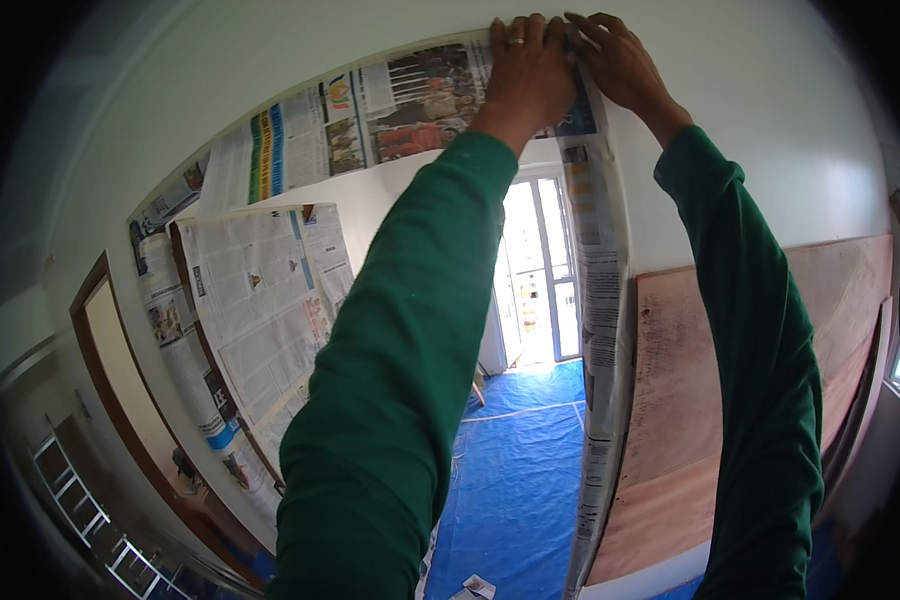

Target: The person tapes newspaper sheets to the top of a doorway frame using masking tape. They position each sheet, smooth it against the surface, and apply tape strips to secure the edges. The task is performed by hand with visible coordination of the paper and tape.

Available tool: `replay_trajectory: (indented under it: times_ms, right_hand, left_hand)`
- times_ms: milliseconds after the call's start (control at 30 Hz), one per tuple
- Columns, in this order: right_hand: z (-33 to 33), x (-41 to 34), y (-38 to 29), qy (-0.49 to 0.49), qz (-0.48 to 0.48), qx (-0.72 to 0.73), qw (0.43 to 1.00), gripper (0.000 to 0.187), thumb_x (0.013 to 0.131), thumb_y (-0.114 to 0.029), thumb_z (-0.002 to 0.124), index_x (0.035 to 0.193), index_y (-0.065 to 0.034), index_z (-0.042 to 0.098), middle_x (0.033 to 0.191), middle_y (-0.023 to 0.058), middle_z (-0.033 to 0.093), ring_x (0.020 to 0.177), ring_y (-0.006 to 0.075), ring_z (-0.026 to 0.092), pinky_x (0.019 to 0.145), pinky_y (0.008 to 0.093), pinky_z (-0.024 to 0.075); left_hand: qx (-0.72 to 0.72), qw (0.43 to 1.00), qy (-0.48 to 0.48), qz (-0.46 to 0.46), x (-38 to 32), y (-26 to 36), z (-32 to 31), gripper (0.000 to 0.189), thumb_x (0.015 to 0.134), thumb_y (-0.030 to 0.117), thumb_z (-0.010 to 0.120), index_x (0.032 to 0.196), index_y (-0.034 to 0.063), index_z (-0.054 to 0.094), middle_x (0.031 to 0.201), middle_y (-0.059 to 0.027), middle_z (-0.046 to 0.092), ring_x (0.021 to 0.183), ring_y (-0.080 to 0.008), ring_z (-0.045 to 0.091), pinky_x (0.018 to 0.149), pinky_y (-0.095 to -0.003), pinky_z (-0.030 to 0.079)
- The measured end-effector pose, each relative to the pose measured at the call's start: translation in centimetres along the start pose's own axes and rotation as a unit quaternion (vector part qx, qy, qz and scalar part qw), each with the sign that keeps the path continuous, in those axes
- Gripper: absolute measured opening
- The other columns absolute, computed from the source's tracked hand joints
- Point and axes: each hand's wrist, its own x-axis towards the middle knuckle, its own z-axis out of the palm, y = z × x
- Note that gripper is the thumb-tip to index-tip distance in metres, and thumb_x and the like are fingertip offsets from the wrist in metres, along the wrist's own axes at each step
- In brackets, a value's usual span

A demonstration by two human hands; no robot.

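Observation:
Both arms reach up to the top right corner of a door frame covered in newspaper. My left hand, with a ring on one finger, lies on the paper, fingertips along its upper edge. Close beside it, my right hand touches the corner with bent fingers; whether it pinches anything is hidden. A pale strip, apparently masking tape, follows the paper's top edge against the white wall. More newspaper runs down the right jamb. The door leaf at the left is papered too.
Blue plastic sheeting covers the floor through the doorway, with a paper scrap near the bottom. Wooden boards lean on the right wall. A metal ladder and another doorway are at the left. A glazed door stands beyond.

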Motion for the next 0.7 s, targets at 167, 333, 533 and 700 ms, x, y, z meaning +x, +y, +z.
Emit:
replay_trajectory:
  times_ms: [167,333,533,700]
  right_hand:
    - [2.8,-0.6,1.4,0.028,-0.062,-0.105,0.992,0.046,0.106,-0.028,0.055,0.149,-0.0147,0.061,0.150,0.0094,0.061,0.138,0.0341,0.056,0.114,0.0499,0.0471]
    - [3.1,-0.6,2.6,-0.009,0.026,-0.024,0.999,0.044,0.111,-0.033,0.049,0.152,-0.0206,0.060,0.154,0.0141,0.057,0.136,0.0418,0.056,0.116,0.0504,0.0452]
    - [2.6,-0.1,3.5,-0.026,-0.016,-0.012,0.999,0.045,0.111,-0.032,0.047,0.153,-0.0186,0.059,0.156,0.0154,0.054,0.141,0.0398,0.053,0.119,0.0473,0.0419]
    - [3.2,-0.3,4.4,-0.027,0.014,0.027,0.999,0.045,0.110,-0.029,0.049,0.152,-0.0175,0.059,0.157,0.0139,0.054,0.142,0.0374,0.053,0.119,0.0459,0.0433]
  left_hand:
    - [0.010,0.999,0.035,0.022,-1.1,-1.5,-0.6,0.055,0.109,0.031,0.045,0.151,-0.0041,0.047,0.154,-0.0234,0.048,0.148,-0.0413,0.040,0.128,-0.0569,0.023]
    - [0.048,0.998,-0.001,-0.039,-4.3,-6.9,-5.4,0.059,0.110,0.032,0.040,0.151,-0.0099,0.047,0.152,-0.0281,0.051,0.145,-0.0439,0.045,0.127,-0.0559,0.026]
    - [0.184,0.978,-0.004,-0.096,-10.6,-18.7,-13.7,0.048,0.109,0.030,0.047,0.141,-0.0046,0.056,0.141,-0.0252,0.056,0.137,-0.0413,0.050,0.121,-0.0559,0.033]
    - [0.206,0.969,-0.045,-0.132,-14.8,-27.8,-18.7,0.054,0.113,0.038,0.039,0.146,-0.0029,0.049,0.148,-0.0251,0.049,0.143,-0.0422,0.045,0.124,-0.0551,0.031]
